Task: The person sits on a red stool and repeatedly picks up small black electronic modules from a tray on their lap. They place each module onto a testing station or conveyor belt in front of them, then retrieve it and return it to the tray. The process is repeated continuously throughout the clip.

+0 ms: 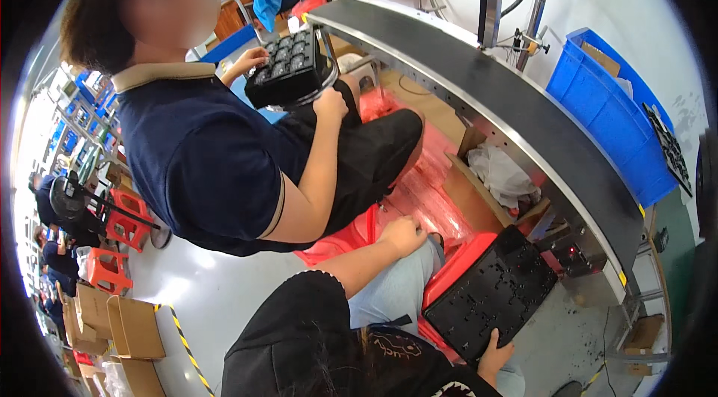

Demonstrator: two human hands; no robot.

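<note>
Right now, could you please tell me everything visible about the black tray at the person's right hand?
The black tray is flat, roughly rectangular and apparently plastic. Small irregular shapes cover its face; whether raised or recessed, I cannot tell. It sits angled near the conveyor belt, with a red surface showing along its left edge. The right hand grips its near edge, thumb on top.

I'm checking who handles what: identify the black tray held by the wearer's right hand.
The flat black tray at lower right: the wearer's right hand holds its lower edge. The deeper black tray, farther up the picture, is in the co-worker's hands.
</note>
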